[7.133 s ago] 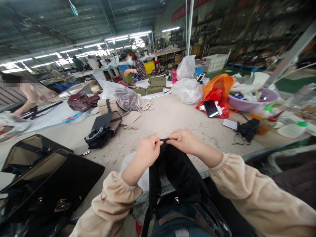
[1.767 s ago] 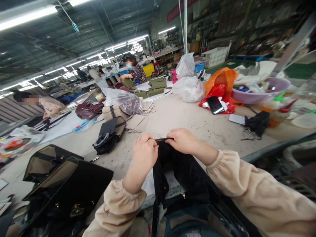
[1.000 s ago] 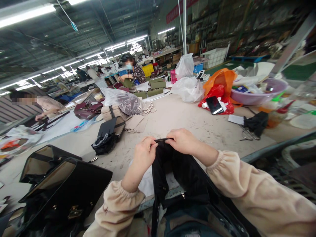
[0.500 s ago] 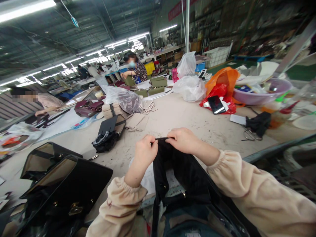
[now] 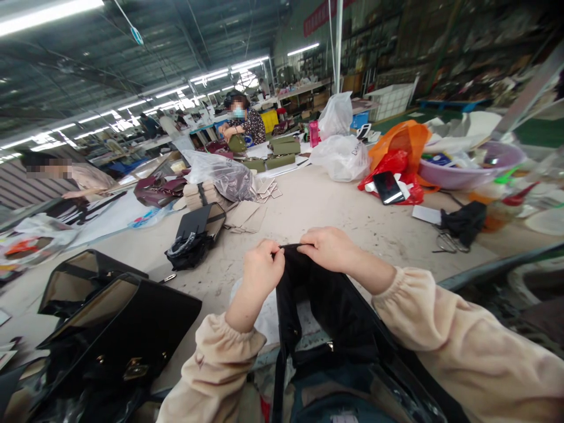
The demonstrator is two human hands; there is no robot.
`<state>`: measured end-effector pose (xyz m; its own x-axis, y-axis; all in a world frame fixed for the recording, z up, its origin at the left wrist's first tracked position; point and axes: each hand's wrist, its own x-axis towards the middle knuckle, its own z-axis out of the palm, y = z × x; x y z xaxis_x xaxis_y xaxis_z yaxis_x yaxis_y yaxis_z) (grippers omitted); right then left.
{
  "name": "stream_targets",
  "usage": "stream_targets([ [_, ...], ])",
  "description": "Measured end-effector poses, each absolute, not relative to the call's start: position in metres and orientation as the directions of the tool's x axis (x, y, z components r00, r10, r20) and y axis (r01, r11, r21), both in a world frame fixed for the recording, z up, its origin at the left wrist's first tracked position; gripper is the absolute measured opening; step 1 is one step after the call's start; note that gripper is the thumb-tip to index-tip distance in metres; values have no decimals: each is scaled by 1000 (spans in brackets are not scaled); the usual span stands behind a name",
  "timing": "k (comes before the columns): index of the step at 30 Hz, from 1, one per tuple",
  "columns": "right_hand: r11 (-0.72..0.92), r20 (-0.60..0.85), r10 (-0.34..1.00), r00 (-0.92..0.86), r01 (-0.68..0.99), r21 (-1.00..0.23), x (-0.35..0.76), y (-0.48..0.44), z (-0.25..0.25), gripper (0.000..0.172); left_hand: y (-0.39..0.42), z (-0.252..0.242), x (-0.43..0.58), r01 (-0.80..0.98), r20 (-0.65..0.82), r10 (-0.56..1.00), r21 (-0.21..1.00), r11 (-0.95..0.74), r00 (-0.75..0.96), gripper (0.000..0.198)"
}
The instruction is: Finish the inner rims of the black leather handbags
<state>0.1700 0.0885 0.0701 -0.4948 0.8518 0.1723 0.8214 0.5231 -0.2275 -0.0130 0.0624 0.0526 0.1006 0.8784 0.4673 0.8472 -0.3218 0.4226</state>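
Note:
A black fabric piece with a small metal zipper pull hangs between my hands at the table's near edge. My left hand pinches the left end of its upper edge. My right hand grips the same edge a little to the right, fingers closed on it. The edge is stretched in a short line between the two hands, and the rest drops towards my lap. To the left, black bags with metal clasps lie on the table.
Beyond my hands are a black case, beige cards and plastic bags. On the right lie a phone, a purple basin and scissors. Two people work across the table.
Both hands keep their hold on the black edge, almost unmoved. The view has shifted slightly. The far person's head and hands have moved a little.

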Motion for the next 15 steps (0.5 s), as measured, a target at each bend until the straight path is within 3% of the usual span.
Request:
stream_targets([
  [15, 581, 170, 812, -558, 800, -151, 164, 91, 76, 36, 62, 52, -11, 849, 473, 877, 426, -312, 85, 12],
])
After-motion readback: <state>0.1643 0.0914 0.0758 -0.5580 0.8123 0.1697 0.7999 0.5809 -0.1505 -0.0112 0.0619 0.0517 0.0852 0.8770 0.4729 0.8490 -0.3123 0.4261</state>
